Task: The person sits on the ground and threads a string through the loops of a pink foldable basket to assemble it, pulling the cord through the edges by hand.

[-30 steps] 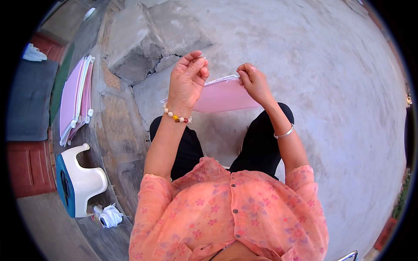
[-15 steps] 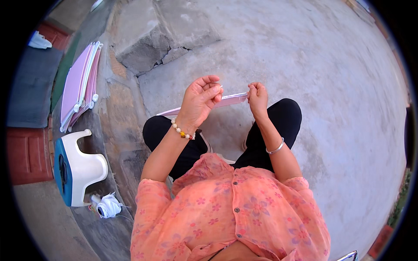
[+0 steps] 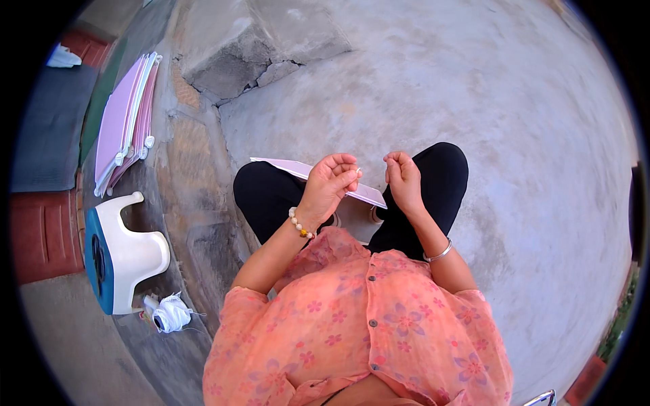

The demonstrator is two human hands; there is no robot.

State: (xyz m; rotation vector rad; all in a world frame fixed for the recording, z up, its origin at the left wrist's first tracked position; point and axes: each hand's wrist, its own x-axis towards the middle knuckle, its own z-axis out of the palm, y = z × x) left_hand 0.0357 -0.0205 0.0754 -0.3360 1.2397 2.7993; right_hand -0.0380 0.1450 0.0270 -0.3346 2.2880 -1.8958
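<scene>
My left hand (image 3: 330,183), with a beaded bracelet at the wrist, is raised above my lap. Its thumb and fingers pinch a small white thread-like piece (image 3: 359,171). Just to the right, my right hand (image 3: 404,181) is closed, thumb against the curled fingers; whatever it pinches is too fine to make out. Below both hands a flat, thin lilac-pink panel (image 3: 367,194), perhaps a paper bag, lies tilted across my knees. My left hand covers its middle.
Several similar pink panels (image 3: 120,122) with white knotted ends lean in a stack at the left. Nearer stand a white stool (image 3: 143,252) with a blue top bearing a dark object, and a spool of white thread (image 3: 173,314). A broken concrete step (image 3: 233,64) lies ahead.
Both hands have come down toward my lap, the left also moving right. The panel has tipped, its right end now lower and nearer me and away from the right hand.
</scene>
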